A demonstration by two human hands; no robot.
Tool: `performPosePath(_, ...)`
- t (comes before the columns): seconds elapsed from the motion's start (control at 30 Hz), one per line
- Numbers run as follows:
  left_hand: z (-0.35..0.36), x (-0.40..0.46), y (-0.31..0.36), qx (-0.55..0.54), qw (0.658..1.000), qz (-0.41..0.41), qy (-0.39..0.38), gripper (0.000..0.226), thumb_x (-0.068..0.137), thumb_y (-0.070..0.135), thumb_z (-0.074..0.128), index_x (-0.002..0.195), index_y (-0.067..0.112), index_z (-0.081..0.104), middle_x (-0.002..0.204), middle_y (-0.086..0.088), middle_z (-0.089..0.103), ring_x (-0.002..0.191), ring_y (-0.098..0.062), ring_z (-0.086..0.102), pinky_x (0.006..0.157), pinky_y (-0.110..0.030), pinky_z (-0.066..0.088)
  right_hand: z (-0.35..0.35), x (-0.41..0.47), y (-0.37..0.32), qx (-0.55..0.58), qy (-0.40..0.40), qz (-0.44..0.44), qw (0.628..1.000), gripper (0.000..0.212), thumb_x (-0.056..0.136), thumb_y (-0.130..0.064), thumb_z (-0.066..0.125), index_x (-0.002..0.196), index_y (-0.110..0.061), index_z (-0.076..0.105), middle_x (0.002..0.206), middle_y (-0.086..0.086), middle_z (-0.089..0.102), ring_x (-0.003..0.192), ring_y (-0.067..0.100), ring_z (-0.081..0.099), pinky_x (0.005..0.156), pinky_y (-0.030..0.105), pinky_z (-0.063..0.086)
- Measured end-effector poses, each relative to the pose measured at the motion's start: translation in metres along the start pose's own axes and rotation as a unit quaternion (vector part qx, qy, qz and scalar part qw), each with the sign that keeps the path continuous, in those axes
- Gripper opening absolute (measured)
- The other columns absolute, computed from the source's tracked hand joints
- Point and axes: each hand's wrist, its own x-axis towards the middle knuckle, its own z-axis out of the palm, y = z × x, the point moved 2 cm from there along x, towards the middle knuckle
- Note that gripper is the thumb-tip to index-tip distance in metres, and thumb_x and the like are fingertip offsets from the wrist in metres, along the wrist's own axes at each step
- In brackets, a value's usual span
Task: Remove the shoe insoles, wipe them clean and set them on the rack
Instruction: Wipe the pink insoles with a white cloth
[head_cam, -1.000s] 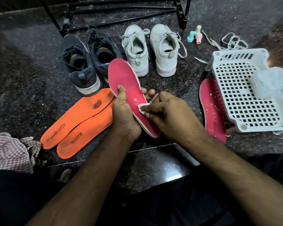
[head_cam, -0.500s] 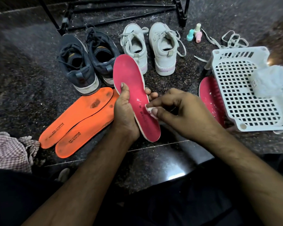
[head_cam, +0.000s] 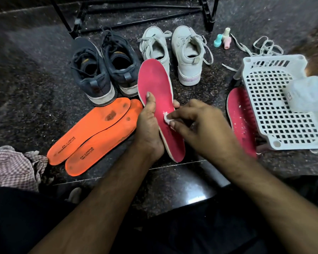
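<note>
My left hand (head_cam: 150,125) grips a pink insole (head_cam: 155,85) from its left edge, thumb on top, holding it tilted above the floor. My right hand (head_cam: 196,127) pinches a small white wipe (head_cam: 166,118) against the insole's middle. A second pink insole (head_cam: 241,121) lies on the floor at the right, partly under a white basket. Two orange insoles (head_cam: 92,132) lie side by side at the left. Dark blue shoes (head_cam: 103,70) and white shoes (head_cam: 173,52) stand behind. The black rack (head_cam: 136,15) stands at the back.
The white perforated basket (head_cam: 275,107) sits at the right with crumpled white tissue (head_cam: 305,92) on it. Small pastel bottles (head_cam: 223,39) and loose laces (head_cam: 261,46) lie behind it. A checked cloth (head_cam: 11,165) lies at the lower left.
My right hand has slid the wipe along the insole's middle, first toward the heel and then back up. The left hand keeps its grip and tilts the insole slightly.
</note>
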Motion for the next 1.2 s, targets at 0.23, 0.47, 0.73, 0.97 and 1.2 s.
performPosePath(0.23,-0.004,0.002,0.001,0.005,0.999,0.010,0.034,0.067,0.099,0.065,0.032,0.081,0.007,0.060,0.071,-0.010,0.067,0.062,-0.022,0.066,0.063,-0.030,0.057,0.006,0.004,-0.001,0.010,-0.167,0.029,0.985,0.010,0.081,-0.029,0.070,0.086,-0.029,0.078,0.073,-0.013,0.069,0.070,0.001,0.062,0.073,0.024,0.049)
performPosePath(0.47,0.001,0.002,-0.006,-0.018,1.000,0.000,0.002,0.072,0.098,0.065,0.036,0.069,0.010,0.074,0.076,-0.009,0.061,0.071,-0.022,0.060,0.075,-0.033,0.053,0.004,0.002,-0.006,-0.015,0.001,-0.003,1.000,0.016,0.087,-0.025,0.068,0.101,-0.026,0.076,0.088,-0.002,0.056,0.082,0.015,0.060,0.078,0.029,0.049)
performPosePath(0.73,0.001,0.002,-0.003,0.020,1.000,-0.011,-0.007,0.072,0.097,0.069,0.031,0.083,0.007,0.064,0.072,-0.015,0.060,0.060,-0.026,0.059,0.062,-0.031,0.051,-0.008,0.003,0.001,-0.015,-0.023,0.014,1.000,0.014,0.080,-0.029,0.068,0.090,-0.025,0.077,0.083,-0.004,0.057,0.080,0.012,0.060,0.078,0.026,0.047)
performPosePath(0.97,0.005,-0.001,-0.012,0.026,0.999,-0.011,-0.033,0.064,0.103,0.058,0.031,0.100,0.008,0.070,0.092,-0.010,0.073,0.087,-0.020,0.072,0.086,-0.032,0.057,0.001,0.015,0.002,-0.036,0.050,-0.001,0.998,0.026,0.090,-0.023,0.069,0.116,-0.021,0.072,0.098,0.002,0.056,0.090,0.018,0.060,0.083,0.024,0.044)
performPosePath(1.2,0.000,-0.001,-0.010,0.036,0.999,-0.010,-0.015,0.064,0.102,0.059,0.032,0.093,0.009,0.070,0.082,-0.009,0.073,0.076,-0.019,0.071,0.076,-0.029,0.059,0.006,0.011,0.002,-0.076,-0.039,-0.026,0.996,0.022,0.084,-0.015,0.068,0.102,-0.020,0.078,0.091,0.001,0.058,0.086,0.020,0.063,0.080,0.021,0.042)
